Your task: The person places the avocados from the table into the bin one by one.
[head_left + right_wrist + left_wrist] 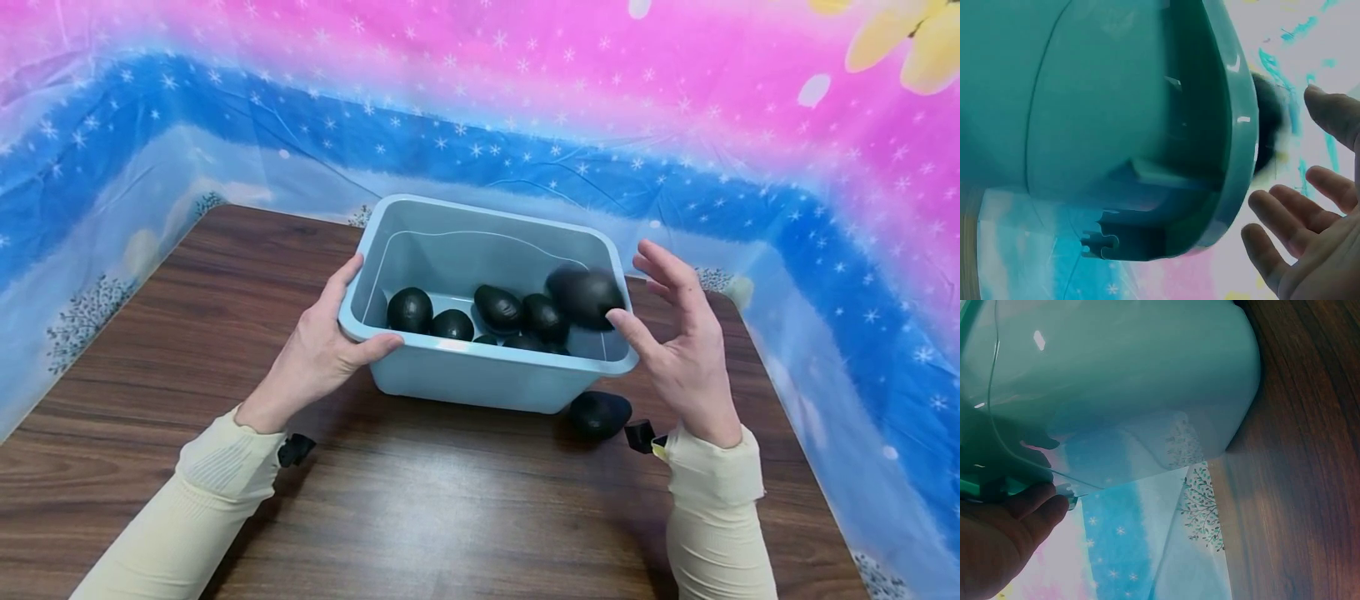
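A light blue plastic bin stands tilted on the table, with several dark avocados in it. My left hand grips its left end, thumb over the front rim; the left wrist view shows the fingers at the rim. At the bin's right end, my right hand is spread with nothing held. Just left of its thumb, a blurred avocado is in mid-air over the bin; the right wrist view shows this dark blur beyond the rim. Another avocado lies on the table by the bin's front right corner.
The brown wooden table reaches back to a hanging cloth in pink and blue with snowflakes, which surrounds its far and side edges. Small black devices sit at both wrists.
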The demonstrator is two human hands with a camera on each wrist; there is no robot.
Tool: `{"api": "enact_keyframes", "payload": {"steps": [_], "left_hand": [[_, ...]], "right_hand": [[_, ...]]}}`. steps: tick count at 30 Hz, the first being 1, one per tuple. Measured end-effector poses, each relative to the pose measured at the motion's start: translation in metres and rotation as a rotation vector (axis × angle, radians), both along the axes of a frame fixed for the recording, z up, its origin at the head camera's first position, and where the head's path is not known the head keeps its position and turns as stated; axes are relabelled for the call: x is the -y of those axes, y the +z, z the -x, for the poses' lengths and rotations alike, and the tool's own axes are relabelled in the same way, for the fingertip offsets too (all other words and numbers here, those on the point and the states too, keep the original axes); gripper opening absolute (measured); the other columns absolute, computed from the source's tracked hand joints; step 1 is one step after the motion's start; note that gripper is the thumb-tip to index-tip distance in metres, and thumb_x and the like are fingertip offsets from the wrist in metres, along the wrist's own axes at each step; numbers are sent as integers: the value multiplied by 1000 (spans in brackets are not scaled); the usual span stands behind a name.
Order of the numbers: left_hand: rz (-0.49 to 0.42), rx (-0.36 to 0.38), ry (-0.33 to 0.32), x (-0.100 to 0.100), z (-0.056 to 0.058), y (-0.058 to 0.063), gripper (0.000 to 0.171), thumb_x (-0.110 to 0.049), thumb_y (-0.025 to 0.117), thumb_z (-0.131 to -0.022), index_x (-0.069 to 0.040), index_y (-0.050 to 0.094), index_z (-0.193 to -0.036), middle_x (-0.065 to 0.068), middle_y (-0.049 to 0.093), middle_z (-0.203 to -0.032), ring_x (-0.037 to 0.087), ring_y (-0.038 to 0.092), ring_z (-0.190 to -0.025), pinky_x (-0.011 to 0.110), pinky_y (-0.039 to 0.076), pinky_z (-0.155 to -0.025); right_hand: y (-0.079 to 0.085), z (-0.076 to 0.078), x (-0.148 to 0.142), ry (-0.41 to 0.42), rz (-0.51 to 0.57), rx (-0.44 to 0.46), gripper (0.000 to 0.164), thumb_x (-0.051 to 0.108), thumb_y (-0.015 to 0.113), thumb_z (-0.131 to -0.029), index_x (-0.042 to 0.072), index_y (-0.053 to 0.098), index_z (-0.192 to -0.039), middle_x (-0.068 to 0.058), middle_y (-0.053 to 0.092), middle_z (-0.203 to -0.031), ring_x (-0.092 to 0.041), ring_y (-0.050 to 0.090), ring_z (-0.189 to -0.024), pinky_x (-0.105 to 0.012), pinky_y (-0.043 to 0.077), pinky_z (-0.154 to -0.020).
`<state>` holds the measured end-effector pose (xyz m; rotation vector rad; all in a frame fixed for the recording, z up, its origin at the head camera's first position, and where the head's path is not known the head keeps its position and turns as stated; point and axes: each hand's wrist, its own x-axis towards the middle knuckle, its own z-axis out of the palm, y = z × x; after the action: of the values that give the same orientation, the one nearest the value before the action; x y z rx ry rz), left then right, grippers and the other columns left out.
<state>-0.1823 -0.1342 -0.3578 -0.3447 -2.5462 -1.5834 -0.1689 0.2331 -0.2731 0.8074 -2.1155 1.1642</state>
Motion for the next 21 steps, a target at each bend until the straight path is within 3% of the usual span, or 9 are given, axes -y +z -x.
{"api": "enact_keyframes", "payload": {"steps": [8,13,21], "left_hand": [[-11,-2,-6,0,0,0,100,-40,78,-82,-31,12,-156,11,36,-150,30,44,-127,52,43,-94],[-19,0,-10,-1,0,0,100,-40,78,-82,-32,12,-156,10,36,-150,29,44,-128,53,43,-95],[-17,-3,-12,-1,1,-1,100,-39,78,-83,-31,11,-157,11,35,-150,30,44,-127,53,44,-93]], "right_hand": [[2,-2,-5,-2,15,-21,51,-3,69,-87,-6,51,-134,-23,52,-133,-34,50,-123,-36,38,-101],[5,-5,-10,-34,15,-21,48,2,70,-88,-6,53,-133,-23,54,-130,-34,50,-122,-35,37,-101],[9,-7,-17,-129,6,-13,48,-5,69,-85,-2,56,-132,-18,57,-128,-29,51,-120,-32,36,-101]]}}
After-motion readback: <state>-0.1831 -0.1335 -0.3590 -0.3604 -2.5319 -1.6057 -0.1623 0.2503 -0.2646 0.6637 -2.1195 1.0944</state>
